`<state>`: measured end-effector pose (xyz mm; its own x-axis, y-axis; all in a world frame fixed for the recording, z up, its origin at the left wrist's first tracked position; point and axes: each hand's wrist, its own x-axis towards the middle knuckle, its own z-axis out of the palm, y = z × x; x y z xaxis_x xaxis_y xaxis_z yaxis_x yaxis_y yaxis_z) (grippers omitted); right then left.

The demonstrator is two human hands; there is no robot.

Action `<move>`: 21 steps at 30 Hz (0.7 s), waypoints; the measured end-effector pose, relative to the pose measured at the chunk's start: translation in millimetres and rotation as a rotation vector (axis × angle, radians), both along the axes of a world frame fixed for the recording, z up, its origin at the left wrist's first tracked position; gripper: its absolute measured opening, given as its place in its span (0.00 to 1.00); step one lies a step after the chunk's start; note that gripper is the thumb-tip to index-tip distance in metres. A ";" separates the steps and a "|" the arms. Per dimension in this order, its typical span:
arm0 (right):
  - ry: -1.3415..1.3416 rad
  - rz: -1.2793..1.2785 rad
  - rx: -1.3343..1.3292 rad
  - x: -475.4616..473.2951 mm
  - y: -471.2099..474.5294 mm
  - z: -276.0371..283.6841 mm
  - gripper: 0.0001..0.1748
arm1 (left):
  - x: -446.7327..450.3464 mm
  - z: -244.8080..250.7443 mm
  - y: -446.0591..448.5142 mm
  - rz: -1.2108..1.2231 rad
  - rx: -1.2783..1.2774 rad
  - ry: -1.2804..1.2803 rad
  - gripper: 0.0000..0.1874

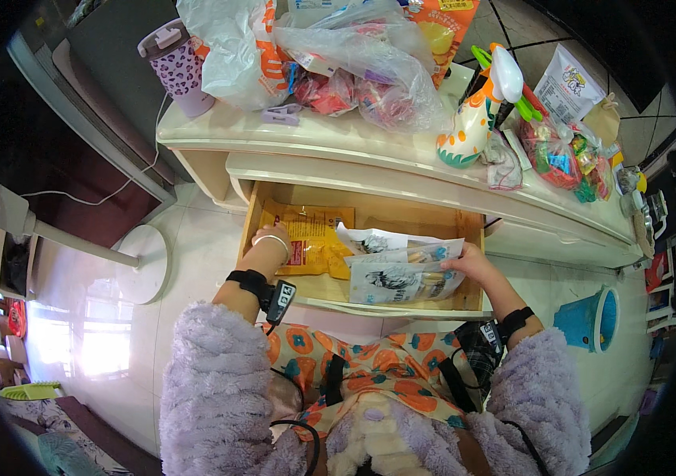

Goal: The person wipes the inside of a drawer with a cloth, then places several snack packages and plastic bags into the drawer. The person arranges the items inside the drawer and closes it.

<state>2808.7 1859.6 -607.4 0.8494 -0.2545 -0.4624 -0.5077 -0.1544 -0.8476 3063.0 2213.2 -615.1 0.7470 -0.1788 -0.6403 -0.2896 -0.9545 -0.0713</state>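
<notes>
A wooden drawer (412, 208) is pulled out of a cream cabinet. Inside it on the left lie yellow snack packets (314, 238). My left hand (272, 238) rests at the left edge of these packets, its fingers partly hidden; whether it grips one cannot be told. Several white printed snack pouches (406, 279) are in my right hand (464, 263), pinched at their right ends and fanned out over the right part of the drawer.
The cabinet top (326, 134) bears a purple leopard-print tumbler (178, 74), plastic bags (379, 77), a spray bottle (475, 119) and bagged sweets (552, 154). A fan stand (85, 238) is at left, a blue bin (582, 321) at right.
</notes>
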 end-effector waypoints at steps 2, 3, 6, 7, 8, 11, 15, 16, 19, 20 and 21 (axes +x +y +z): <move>-0.010 -0.016 0.008 -2.3 0.4 -1.8 0.22 | -10.5 1.7 -1.9 -0.373 0.129 -0.005 0.41; -0.007 -0.024 0.010 -2.8 0.7 -2.4 0.22 | -15.3 1.4 -1.0 -0.572 0.192 -0.026 0.42; -0.004 -0.047 0.022 -3.6 1.6 -1.5 0.22 | -23.9 -3.7 3.0 -0.867 0.315 -0.090 0.41; -0.029 -0.041 0.026 -3.7 2.0 -0.5 0.22 | -23.8 -6.7 3.2 -0.919 0.326 -0.117 0.40; -0.035 -0.034 0.020 -3.7 2.5 0.7 0.22 | -22.7 -10.0 3.1 -0.978 0.348 -0.133 0.40; 0.038 -0.021 -0.100 -4.4 3.6 5.1 0.21 | -16.0 -19.9 0.3 -1.016 0.376 -0.074 0.35; 0.048 -0.004 -0.053 -9.2 4.9 6.6 0.21 | -7.6 -26.7 3.1 -0.888 0.325 -0.042 0.32; 0.022 -0.002 -0.064 -10.6 4.9 6.3 0.20 | -6.4 -26.7 5.1 -0.944 0.387 -0.072 0.28; -0.036 0.021 -0.049 -14.6 3.1 3.9 0.17 | 3.5 -21.5 5.0 -0.813 0.219 0.143 0.21; -0.035 0.041 -0.063 -15.4 2.0 3.5 0.15 | 4.1 -18.8 6.4 -0.796 0.165 0.110 0.20; -0.035 0.053 -0.074 -15.8 1.1 3.8 0.14 | 4.7 -15.2 7.7 -0.798 0.117 0.055 0.19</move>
<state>2792.9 1860.7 -603.7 0.8779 -0.2408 -0.4138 -0.4673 -0.2432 -0.8500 3067.7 2220.9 -630.3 0.3890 -0.5744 -0.7202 -0.8867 -0.4455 -0.1237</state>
